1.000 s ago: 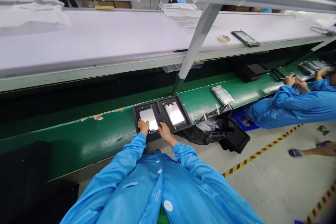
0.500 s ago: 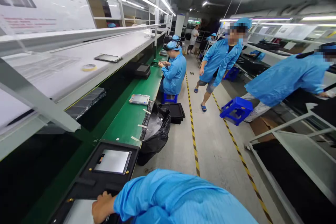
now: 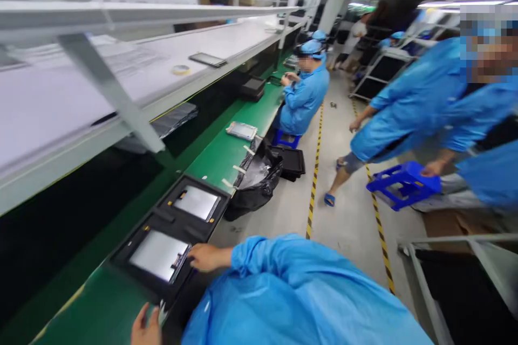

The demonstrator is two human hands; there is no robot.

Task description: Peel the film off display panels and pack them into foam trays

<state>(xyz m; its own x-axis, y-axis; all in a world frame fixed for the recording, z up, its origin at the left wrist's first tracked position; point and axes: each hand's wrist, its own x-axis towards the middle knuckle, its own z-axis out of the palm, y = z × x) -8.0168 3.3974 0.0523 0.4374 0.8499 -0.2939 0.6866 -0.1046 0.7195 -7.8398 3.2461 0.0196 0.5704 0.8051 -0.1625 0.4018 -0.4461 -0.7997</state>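
Note:
A black foam tray (image 3: 189,224) lies on the bench with two flat silver display panels in its recesses. The nearer panel (image 3: 156,250) has a dark strip along its right edge; the farther panel (image 3: 198,204) sits beyond a divider. At the right edge of the nearer panel is my right hand (image 3: 207,257), its fingers curled together and their tips partly hidden, so what they grip cannot be made out. My left hand (image 3: 146,328) is at the bottom of the view, fingers apart, beside the tray's near corner. A small whitish piece (image 3: 162,310) shows close to its fingertips.
A black bag (image 3: 259,186) hangs taped to the green bench's edge (image 3: 214,159). Farther along lies another panel (image 3: 242,130), near a seated co-worker (image 3: 305,97). Overhead runs a white shelf (image 3: 226,38). A walking person (image 3: 424,99) passes a blue stool (image 3: 404,183) in the aisle.
My view has swung, bringing more of the tray into sight. My left hand has appeared at the bottom. My right hand now shows at the nearer panel's right edge. The walking person is nearer.

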